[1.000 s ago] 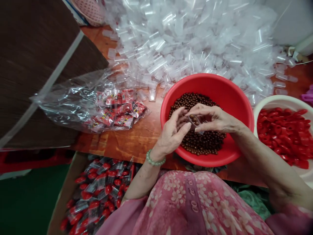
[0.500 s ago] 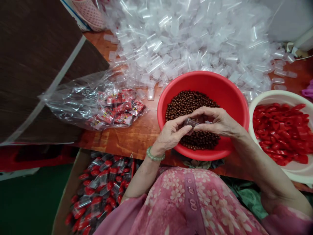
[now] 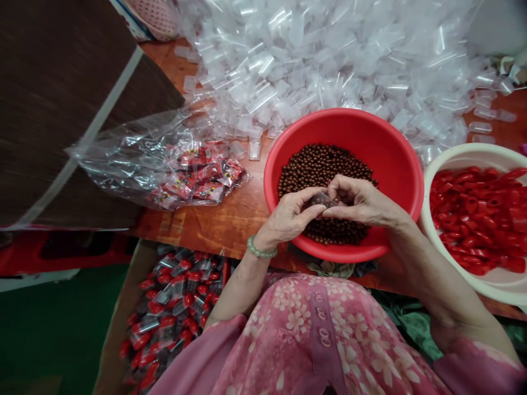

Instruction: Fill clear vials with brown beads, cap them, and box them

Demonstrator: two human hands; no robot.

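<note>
Above the red basin [image 3: 405,181] of small brown balls [image 3: 317,164], both hands meet around a small clear plastic container [image 3: 323,201] with a dark filling. My left hand [image 3: 288,219] grips it between thumb and fingers, a green bead bracelet [image 3: 262,248] on the wrist. My right hand [image 3: 362,204] is closed at its right end, thumb and curled fingers against it. Whatever else may lie inside the right fingers is hidden. Right of the basin, a white basin [image 3: 428,219] holds red plastic caps [image 3: 473,219].
A large heap of clear plastic containers [image 3: 280,71] covers the back of the table [image 3: 230,230]. At left lies a clear bag [image 3: 123,159] with red packets [image 3: 206,175]. Below the table edge, a cardboard box [image 3: 119,312] holds red-capped containers [image 3: 177,291]. A dark board [image 3: 74,71] stands far left.
My right fingers have curled in and drawn closer to the container's end. The container stays in my left hand. The view has shifted slightly.
</note>
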